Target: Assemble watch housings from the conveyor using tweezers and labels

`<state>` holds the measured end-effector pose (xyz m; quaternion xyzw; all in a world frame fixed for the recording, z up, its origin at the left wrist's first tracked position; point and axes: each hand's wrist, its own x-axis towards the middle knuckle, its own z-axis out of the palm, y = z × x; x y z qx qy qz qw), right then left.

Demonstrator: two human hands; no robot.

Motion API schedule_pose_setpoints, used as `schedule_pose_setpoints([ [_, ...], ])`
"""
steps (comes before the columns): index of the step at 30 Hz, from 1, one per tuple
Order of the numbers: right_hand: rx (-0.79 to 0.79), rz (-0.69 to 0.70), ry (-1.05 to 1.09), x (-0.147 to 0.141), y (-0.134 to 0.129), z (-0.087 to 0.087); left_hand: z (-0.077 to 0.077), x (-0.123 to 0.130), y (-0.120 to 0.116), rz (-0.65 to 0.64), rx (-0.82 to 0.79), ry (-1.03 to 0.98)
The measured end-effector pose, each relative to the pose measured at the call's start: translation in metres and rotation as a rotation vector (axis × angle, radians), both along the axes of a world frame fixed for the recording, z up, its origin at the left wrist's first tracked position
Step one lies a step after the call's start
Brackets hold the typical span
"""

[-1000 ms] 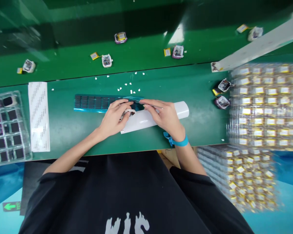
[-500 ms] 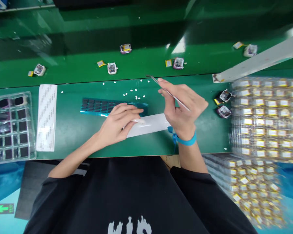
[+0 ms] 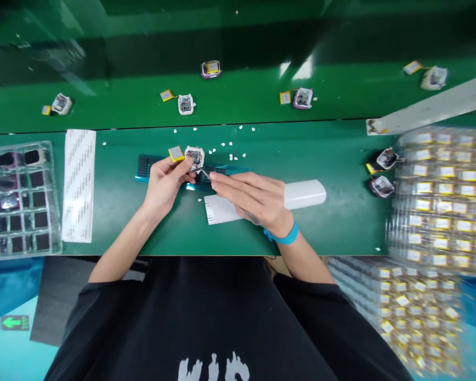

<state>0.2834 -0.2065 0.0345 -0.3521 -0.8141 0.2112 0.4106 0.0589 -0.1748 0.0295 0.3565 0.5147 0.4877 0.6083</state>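
My left hand [image 3: 162,185] is closed on a white square watch casing [image 3: 194,157] with a circuit board showing inside it. A small yellow-edged battery [image 3: 176,154] sits beside the casing, above my left fingers. My right hand [image 3: 262,198] grips a pair of tweezers [image 3: 206,173], whose tips are at the casing's lower edge. Whether they pinch anything there is too small to tell. Beneath my hands lie a blue strip with dark pieces [image 3: 145,166] and a white backing sheet [image 3: 307,194], partly hidden by my right hand.
Small white bits [image 3: 230,157] are scattered on the green bench. More casings with batteries [image 3: 303,98] lie along the back. A patterned white sheet [image 3: 79,185] and a compartment tray [image 3: 57,211] are at left. Stacked battery trays [image 3: 440,211] stand at right, below a white bar [image 3: 428,108].
My left hand has moved up and left off the white sheet, and the casing now shows board side up. My right hand has brought the tweezers left and down to it.
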Motion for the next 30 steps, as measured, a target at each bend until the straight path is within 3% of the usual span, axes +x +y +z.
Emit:
schedule_pose_setpoints([
  [8,-0.005,0.026,-0.229,-0.002,0.000,0.004,0.001,0.001,-0.003,0.059,-0.075,0.000],
  [13,0.045,0.052,-0.254,-0.004,0.000,0.004,0.003,0.004,-0.005,0.075,-0.086,0.009],
  [20,0.000,0.062,-0.234,-0.004,0.000,0.000,0.002,0.004,-0.008,0.071,-0.057,0.035],
  [30,0.347,-0.021,-0.218,-0.009,-0.003,-0.012,-0.006,0.006,-0.012,0.116,0.080,0.119],
])
